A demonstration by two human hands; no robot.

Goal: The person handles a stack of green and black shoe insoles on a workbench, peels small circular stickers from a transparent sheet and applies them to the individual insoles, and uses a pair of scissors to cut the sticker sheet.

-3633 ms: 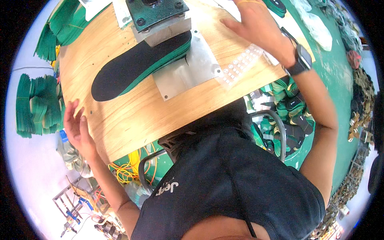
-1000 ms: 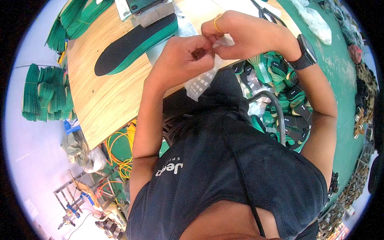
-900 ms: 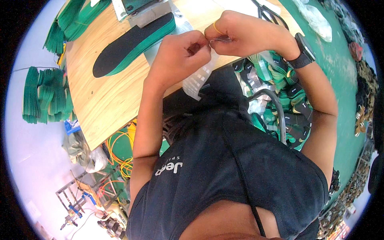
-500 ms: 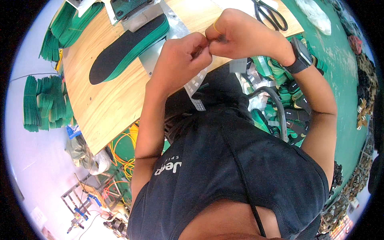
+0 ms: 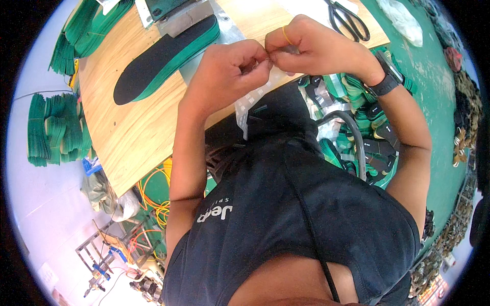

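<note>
My left hand (image 5: 229, 74) is closed in a pinch above the table's near edge. A translucent strip with pale printed patches (image 5: 246, 109) hangs from its fingers, over my lap. My right hand (image 5: 314, 48), with a thin yellow band on one finger, is pinched against the left fingertips. What its fingers grip is hidden. Left of my hands, black-topped green insoles (image 5: 158, 64) lie on the wooden table (image 5: 122, 137), apart from both hands. Their far end lies by a metal plate of a machine (image 5: 188, 19).
Black-handled scissors (image 5: 349, 21) lie at the table's far right. Green insole stacks (image 5: 56, 127) stand at the left, more (image 5: 94, 30) at the far left. Below the table's right side are a curved grey metal tube (image 5: 354, 135) and heaped insoles (image 5: 375, 148). Orange hoses (image 5: 148, 191) lie lower left.
My hands stay together, and the right wrist has turned slightly. The hanging strip has swung and twisted. A greyish flap below my right hand no longer shows there.
</note>
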